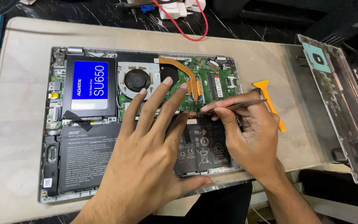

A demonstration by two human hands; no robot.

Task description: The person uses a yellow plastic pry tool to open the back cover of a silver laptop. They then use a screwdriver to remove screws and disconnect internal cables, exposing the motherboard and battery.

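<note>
**Two hands over an opened laptop**

Two hands work above an opened laptop [141, 124] lying bottom-up on a pale mat [17, 124] that covers a dark marbled surface [83, 12]. The left hand [150, 145] lies flat, fingers spread, across the battery [92, 157] and the fan [137, 79]. The right hand [249, 132] pinches metal tweezers [233, 106], their tips at the green circuit board [204, 83] – the contact point is too small to make out. An orange pry tool [270, 101] lies on the mat just behind that hand. A clear plastic panel [336, 103] leans at right, cut off by the edge. A red wire [195, 25] loops at the top – its ends are hidden.
</note>
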